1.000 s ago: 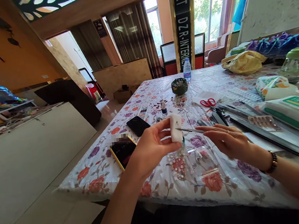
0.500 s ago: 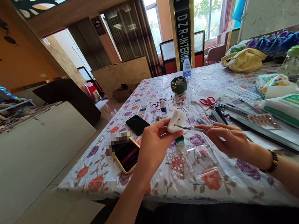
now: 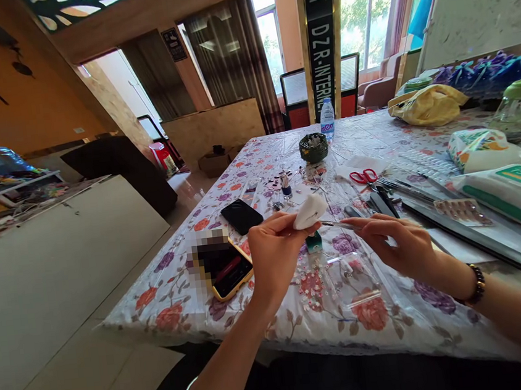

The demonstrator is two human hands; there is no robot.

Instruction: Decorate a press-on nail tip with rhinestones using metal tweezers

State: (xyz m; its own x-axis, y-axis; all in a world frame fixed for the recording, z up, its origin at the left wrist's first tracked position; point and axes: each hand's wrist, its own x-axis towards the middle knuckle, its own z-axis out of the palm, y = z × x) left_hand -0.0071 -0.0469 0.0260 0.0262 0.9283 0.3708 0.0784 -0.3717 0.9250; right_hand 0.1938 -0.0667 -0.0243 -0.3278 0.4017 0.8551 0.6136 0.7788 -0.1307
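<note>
My left hand [image 3: 273, 254] pinches a folded white cotton pad [image 3: 309, 211] above the flowered tablecloth [image 3: 395, 323]. My right hand [image 3: 393, 240] holds a thin metal tool [image 3: 338, 224] by its handle, and the tool's tip is tucked into the fold of the pad. Just under the pad stands a small green bottle [image 3: 313, 242]. Clear plastic bags [image 3: 348, 279] with small beads lie on the cloth below both hands.
A phone in a yellow case [image 3: 225, 267] and a black phone [image 3: 241, 215] lie left of my hands. Red scissors [image 3: 362, 177], dark tools, a nail-tip strip [image 3: 457, 209], wet-wipe packs [image 3: 516, 193], a small basket [image 3: 314, 147] and a water bottle [image 3: 327, 120] sit farther back.
The cotton pad went from flat and upright to folded around the tool's tip. Both hands stayed close together, shifting slightly to the right.
</note>
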